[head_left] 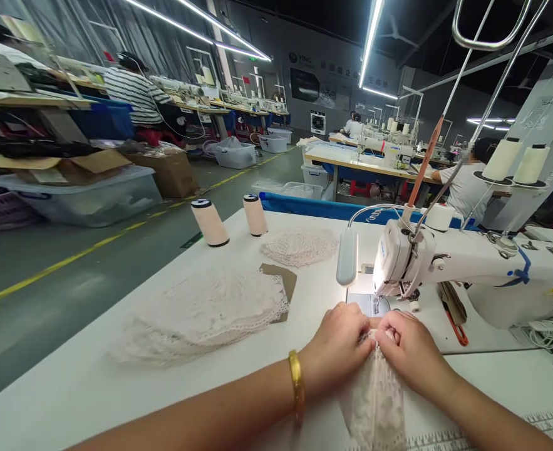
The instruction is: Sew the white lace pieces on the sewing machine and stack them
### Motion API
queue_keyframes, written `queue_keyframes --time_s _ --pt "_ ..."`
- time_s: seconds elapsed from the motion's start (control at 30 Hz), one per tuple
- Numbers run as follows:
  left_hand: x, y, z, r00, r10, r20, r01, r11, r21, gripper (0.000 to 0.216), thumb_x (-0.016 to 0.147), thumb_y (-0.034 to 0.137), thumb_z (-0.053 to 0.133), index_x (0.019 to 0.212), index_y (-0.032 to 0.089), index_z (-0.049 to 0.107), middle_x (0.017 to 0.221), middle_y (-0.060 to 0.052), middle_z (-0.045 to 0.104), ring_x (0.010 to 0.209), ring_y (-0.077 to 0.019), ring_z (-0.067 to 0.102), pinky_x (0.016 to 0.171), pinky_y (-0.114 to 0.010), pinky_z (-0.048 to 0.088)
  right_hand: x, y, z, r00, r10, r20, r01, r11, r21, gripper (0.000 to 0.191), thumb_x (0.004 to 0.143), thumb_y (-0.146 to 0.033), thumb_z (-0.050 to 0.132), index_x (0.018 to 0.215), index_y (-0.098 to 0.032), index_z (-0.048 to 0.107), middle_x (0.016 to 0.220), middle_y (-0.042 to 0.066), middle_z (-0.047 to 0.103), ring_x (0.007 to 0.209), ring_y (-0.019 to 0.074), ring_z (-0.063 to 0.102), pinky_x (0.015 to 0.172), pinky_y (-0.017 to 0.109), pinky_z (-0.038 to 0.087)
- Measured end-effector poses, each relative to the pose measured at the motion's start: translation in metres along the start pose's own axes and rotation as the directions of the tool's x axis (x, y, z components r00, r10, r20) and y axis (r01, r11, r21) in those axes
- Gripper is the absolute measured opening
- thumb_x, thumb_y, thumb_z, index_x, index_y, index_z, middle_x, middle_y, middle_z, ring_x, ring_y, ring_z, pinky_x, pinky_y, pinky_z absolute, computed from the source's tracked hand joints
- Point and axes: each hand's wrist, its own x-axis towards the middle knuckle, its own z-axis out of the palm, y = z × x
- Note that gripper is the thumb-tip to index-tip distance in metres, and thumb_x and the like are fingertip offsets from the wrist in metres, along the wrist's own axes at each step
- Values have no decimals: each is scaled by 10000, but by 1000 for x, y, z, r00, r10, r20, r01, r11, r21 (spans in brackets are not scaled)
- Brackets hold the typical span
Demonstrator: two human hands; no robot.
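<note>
Both hands pinch a strip of pale lace fabric [378, 394] just in front of the presser foot [376, 305] of a white sewing machine [464, 257]. My left hand [342, 335], with a gold bangle at the wrist, has its fingers closed on the lace's left edge. Close beside it, my right hand [410, 344] is closed on the same lace from the right. The strip hangs down from the fingers toward me. Further left on the table lies a stack of lace pieces [201, 313], partly over a brown card [283, 285].
A smaller lace pile [299, 246] and two peach thread cones [210, 223] stand toward the table's far edge. A lamp [347, 257] hangs left of the needle. Orange-handled snips [455, 322] rest by the machine bed, and a ruler [438, 438] lies at the front. People work at machines beyond.
</note>
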Motion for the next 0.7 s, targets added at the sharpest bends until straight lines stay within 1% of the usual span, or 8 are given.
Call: queue_keyframes --time_s 0.07,0.13,0.23,0.3,0.43,0.53,0.6,0.7 --pt "8 -12 11 991 46 -128 -20 981 191 192 864 177 600 694 192 510 825 -36 579 802 -225 524 760 -369 437 9 11 11 1000 -15 -18 14 999 -49 180 898 -183 543 731 -236 504 758 8 615 756 209 592 682 285 418" --pt "10 -19 17 951 219 -219 -154 948 278 104 855 132 616 786 187 562 897 -51 613 830 -230 544 755 -369 440 13 18 16 1000 -8 -24 6 998 -69 164 898 -174 540 749 -238 519 779 20 623 777 225 601 679 292 409" --pt "9 -26 19 836 494 -239 -402 848 346 160 919 84 561 801 191 574 887 -37 623 788 -196 540 727 -340 431 13 25 15 1000 3 -28 -5 996 -94 127 927 -201 562 805 -240 564 799 25 642 753 225 615 642 284 407" --pt "7 -30 20 790 575 -213 -484 798 360 244 980 86 510 766 191 559 832 -18 614 730 -172 517 707 -328 422 10 28 13 1000 1 -27 -4 995 -104 87 955 -234 584 869 -239 596 833 27 667 736 220 620 629 284 415" --pt "5 -35 21 797 574 -187 -474 787 394 293 1008 88 483 738 179 552 808 -11 620 698 -163 498 693 -333 417 -5 30 5 991 -132 -34 124 976 -177 82 1025 -265 559 1000 -233 630 912 47 693 770 234 636 651 313 453" --pt "3 -35 23 799 574 -178 -471 782 408 295 1025 118 488 748 178 571 810 -18 626 687 -165 489 694 -343 426 -16 26 3 958 -284 -47 269 941 -205 190 1073 -224 476 1160 -229 646 1025 75 698 863 246 644 741 351 503" --pt "1 -34 23 808 565 -165 -462 783 415 294 1039 129 488 768 178 591 823 -25 635 689 -169 495 692 -348 432 -19 24 4 936 -348 -43 332 919 -214 258 1077 -180 448 1233 -226 647 1077 89 696 919 255 638 791 373 516" --pt "-1 -31 22 827 543 -150 -439 788 431 305 1046 113 476 776 174 605 847 -39 645 705 -177 512 693 -358 447 -15 22 5 930 -366 -24 351 906 -237 275 1072 -154 434 1176 -215 682 1082 104 701 923 262 633 769 380 514"
